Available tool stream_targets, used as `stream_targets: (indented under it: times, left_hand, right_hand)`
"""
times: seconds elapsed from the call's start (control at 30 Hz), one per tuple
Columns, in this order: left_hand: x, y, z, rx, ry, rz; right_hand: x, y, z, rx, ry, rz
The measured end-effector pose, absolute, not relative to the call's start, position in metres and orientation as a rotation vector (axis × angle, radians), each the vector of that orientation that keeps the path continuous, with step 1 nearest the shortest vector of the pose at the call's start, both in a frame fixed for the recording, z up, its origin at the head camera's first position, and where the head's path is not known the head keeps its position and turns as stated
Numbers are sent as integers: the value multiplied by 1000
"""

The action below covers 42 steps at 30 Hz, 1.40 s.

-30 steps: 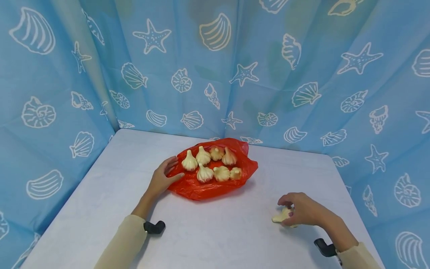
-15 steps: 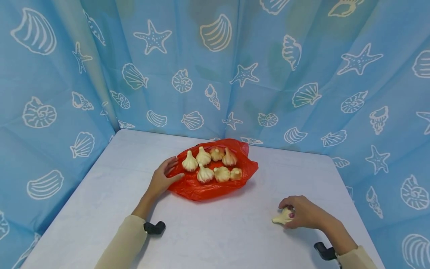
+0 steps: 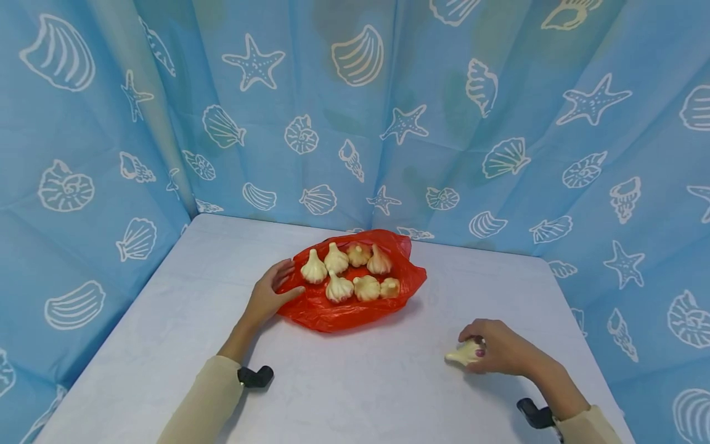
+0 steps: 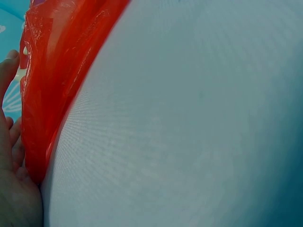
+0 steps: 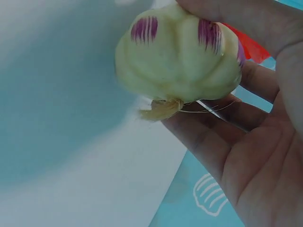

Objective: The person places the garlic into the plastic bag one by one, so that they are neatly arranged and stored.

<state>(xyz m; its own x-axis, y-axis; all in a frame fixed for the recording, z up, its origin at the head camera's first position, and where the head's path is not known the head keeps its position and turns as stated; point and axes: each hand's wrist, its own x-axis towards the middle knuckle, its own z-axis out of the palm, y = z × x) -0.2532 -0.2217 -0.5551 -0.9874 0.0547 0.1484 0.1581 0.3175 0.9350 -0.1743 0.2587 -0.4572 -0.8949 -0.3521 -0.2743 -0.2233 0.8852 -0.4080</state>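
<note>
My right hand (image 3: 499, 348) pinches a garlic bulb (image 3: 467, 351) between thumb and fingers over the right part of the table. Close up in the right wrist view, the bulb (image 5: 177, 56) is pale with purple streaks and has a tuft of dry roots. A red plastic bag (image 3: 333, 317) lies spread at the table's middle, its mouth wide. Several more garlic bulbs (image 3: 339, 288) rest inside it in two rough rows. At the bag's left end, my left hand (image 3: 266, 299) touches the rim with thumb and fingers spread apart. The left wrist view catches the bag's side (image 4: 61, 71) against that hand.
A white table (image 3: 355, 382) carries everything. Blue curtains (image 3: 355, 123) with white shells and starfish stand behind it and at both sides. Each wrist wears a black camera mount, the left one (image 3: 256, 377) lying near the table surface.
The right hand has adjusted its hold on the garlic bulb and raised it slightly, with the stem end shifting a little left. The left hand and the bag have stayed put.
</note>
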Motion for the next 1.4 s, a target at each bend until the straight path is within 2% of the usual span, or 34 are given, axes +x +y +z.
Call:
stream_targets:
  times: [0.47,0.77,1.4]
  left_hand:
    - [-252,-220,-553,-186,-2485,-1785]
    - [-253,-221,-555,-186,-2490,-1784]
    - [-254,-219,-548,-288,-2512,-1690]
  right_hand:
    - [-188,240,-452,-560,2784,-553]
    - [-193,227,-445,-537,2797,-639]
    - [-215,178,-428,-823,2722,-949]
